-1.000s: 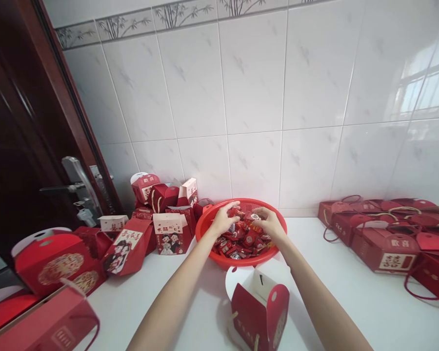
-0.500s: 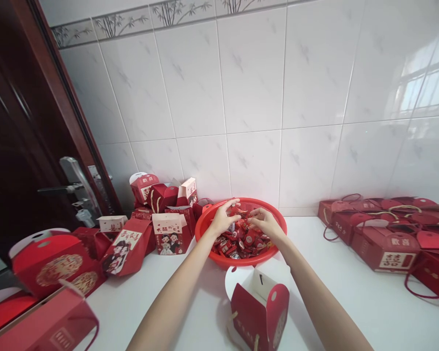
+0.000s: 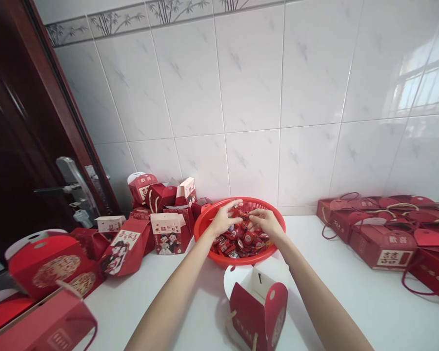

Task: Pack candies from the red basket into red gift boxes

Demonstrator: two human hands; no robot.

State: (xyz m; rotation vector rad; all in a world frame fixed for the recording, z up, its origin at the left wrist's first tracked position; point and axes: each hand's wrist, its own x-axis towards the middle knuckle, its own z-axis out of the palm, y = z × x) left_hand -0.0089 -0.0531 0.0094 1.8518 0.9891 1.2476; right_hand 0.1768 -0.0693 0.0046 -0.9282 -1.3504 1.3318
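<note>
Both my hands are over the red plastic basket (image 3: 204, 223), which holds a heap of red-wrapped candies (image 3: 237, 243). My left hand (image 3: 223, 219) has its thumb and fingers apart above the left part of the heap. The fingers of my right hand (image 3: 266, 223) are curled, and their tips meet a red wrapped candy (image 3: 242, 213) lying between the two hands. Part of the grip is hidden. In front of the basket, between my forearms, an open red gift box (image 3: 249, 312) stands upright with its white flaps raised and rope handles hanging.
Several red and cream gift boxes (image 3: 170, 236) crowd the left side of the white table (image 3: 190, 302). Rows of closed red boxes (image 3: 382, 243) with cord handles stand at the right. A tiled wall (image 3: 252, 97) rises behind, and a dark door (image 3: 18, 107) is at the left.
A red wrapped candy now shows raised between my hands, at the right fingertips. My hands have barely shifted, and the view has moved slightly. The basket and boxes stay put.
</note>
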